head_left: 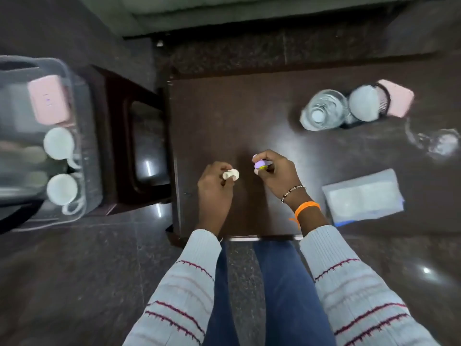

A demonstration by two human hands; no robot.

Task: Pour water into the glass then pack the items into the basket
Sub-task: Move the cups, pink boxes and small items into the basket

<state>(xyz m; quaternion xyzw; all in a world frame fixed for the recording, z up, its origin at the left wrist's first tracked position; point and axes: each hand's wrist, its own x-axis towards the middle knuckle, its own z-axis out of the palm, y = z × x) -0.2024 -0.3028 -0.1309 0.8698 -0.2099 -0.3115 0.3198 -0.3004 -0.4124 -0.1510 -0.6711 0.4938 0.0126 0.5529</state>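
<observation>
Both hands are working over the near middle of the table [249, 101]. Left hand [215, 188] is pinching a small white cap [231, 174] between its fingertips; right hand [274, 174] is gripping a small purple tube [261, 165], its open end turned toward the cap. The two pieces are sitting near each other but apart, so the person seems to be either uncapping or recapping the tube; which of the two I cannot tell.

Bottle [321, 110] is standing at the far right of the table, just beside a dark holder [354, 122] that is carrying a white disc and a pink case [396, 98]. Glass [434, 141] is sitting further right, blurred; whether it is holding water I cannot tell. A folded packet [361, 197] is lying near the right wrist.

Basket [74, 101], a clear tub, is resting on a stool to the left, well apart from the table, with two white cups and another pink case inside.

Judging by this, packing looks partly under way. The next move likely calls for bringing cap and tube squarely together, then carrying the tube leftward across the gap into the basket.
</observation>
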